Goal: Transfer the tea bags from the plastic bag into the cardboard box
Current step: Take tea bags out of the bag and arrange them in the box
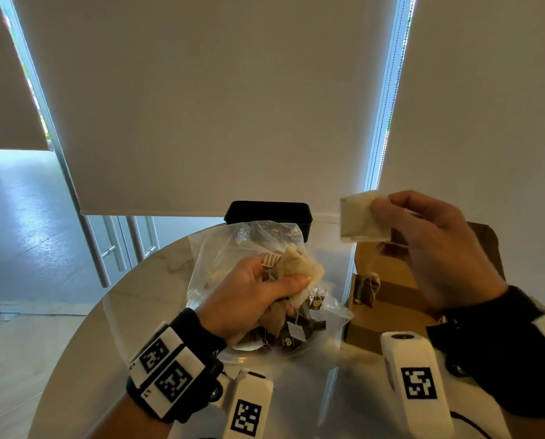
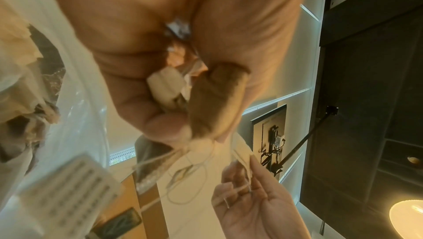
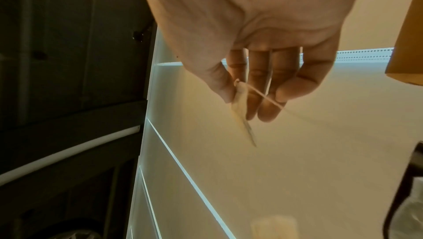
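Two hands: left hand, right hand. One plastic bag. One cardboard box. One black container. Tea bags: one raised, one in box, clump uncountable.

The left hand was fisted, palm up, low over the table, while the right hand hovered higher, thumb pinched against its fingertips.

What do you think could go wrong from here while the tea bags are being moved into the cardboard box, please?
The left hand grips a bunch of tea bags whose strings hang tangled, so pulling one may drag others out. The right hand pinches its single tea bag by one edge above the cardboard box; it could slip and miss.
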The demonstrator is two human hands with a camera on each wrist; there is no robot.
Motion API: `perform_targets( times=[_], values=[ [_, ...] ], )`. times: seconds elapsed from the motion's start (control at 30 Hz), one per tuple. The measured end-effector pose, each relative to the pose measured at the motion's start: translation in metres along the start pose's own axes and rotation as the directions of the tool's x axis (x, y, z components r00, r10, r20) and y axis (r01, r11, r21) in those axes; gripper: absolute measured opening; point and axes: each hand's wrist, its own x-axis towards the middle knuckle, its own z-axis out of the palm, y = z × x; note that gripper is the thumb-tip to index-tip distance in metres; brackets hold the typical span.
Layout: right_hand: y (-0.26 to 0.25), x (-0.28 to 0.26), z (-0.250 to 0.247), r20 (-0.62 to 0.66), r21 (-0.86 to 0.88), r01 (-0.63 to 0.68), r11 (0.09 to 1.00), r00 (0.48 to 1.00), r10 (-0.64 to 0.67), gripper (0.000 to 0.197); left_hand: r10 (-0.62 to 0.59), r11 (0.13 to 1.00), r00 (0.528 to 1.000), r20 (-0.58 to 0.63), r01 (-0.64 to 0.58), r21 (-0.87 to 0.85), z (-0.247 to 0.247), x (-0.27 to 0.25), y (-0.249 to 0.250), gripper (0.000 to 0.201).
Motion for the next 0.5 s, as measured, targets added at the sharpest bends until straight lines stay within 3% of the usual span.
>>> perform_targets(
  times=[0.23,0.37,0.5],
  values=[
    [-0.009,0.004,-0.024,-0.055,0.061,0.009,0.998,0.998,-0.006,0.014,-0.003,0.998,0.998,-0.056,0.0,-0.059,-0.007,-0.001,0.005,0.019],
    [-0.004,-0.005,-0.013,0.125,-0.031,-0.037,0.999,0.991,0.04,0.017,-0.028,0.989,0.998,-0.064,0.019,-0.148,-0.01,0.0,0.008,0.013],
    [0.006,-0.011,0.01,0.252,-0.153,-0.007,0.988,0.967,0.046,0.029,-0.069,0.967,0.996,0.061,0.082,-0.242,-0.005,-0.002,0.01,0.013]
  ],
)
